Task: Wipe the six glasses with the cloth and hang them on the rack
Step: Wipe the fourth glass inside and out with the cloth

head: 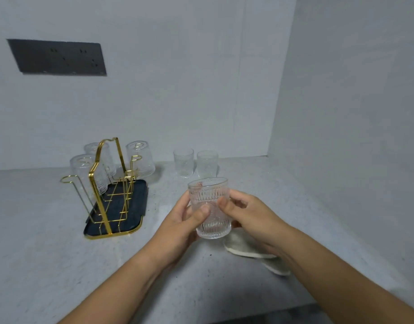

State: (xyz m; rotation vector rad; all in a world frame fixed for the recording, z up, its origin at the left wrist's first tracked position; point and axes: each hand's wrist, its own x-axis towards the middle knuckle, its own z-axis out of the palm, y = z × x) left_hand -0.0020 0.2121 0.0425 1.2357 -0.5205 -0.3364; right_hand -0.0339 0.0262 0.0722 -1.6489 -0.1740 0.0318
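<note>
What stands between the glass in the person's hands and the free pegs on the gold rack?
Nothing visible. The left hand and right hand grip the glass; only bare counter separates it from the rack to its left. Three hung glasses and two standing glasses sit off the path.

Counter point(49, 253): grey, speckled, reaching both walls.
Tray point(140, 197): dark, on the left, carrying the gold wire rack point(99, 202).
Left standing glass point(183, 162): upright, far middle.
Right standing glass point(207, 164): upright, just beside it.
Cloth point(241, 246): pale, near right.
</note>
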